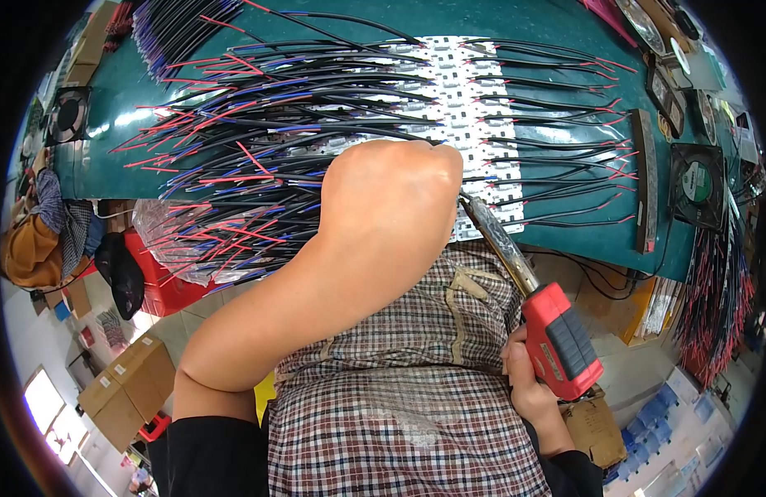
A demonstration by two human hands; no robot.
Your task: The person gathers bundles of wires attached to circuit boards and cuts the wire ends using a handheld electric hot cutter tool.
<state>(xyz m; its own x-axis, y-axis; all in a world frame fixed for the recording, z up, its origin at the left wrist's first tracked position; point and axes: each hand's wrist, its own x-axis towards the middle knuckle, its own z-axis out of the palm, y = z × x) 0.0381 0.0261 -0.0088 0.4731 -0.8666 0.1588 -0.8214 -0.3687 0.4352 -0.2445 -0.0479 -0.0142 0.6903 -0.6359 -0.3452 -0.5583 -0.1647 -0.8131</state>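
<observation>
My right hand [528, 383] is wrapped round the red and black handle of a soldering gun [561, 341]. The gun's long metal barrel slants up and left, its tip close beside my left hand [391, 186]. That left hand is curled over the white circuit boards [462, 91], back upward; its fingers and anything in them are hidden underneath. Black-sheathed wires [350, 83] with red and blue ends fan out to the left of the boards. Shorter black wires [557, 153] with red tips stick out on the right.
A green tabletop [582, 236] carries the boards. At the right are a dark bar [644, 178] and a black fan [698, 184], with wire bundles [718, 306] hanging off the edge. Another fan [67, 114] stands far left, and a red bin [163, 282] is below the left edge.
</observation>
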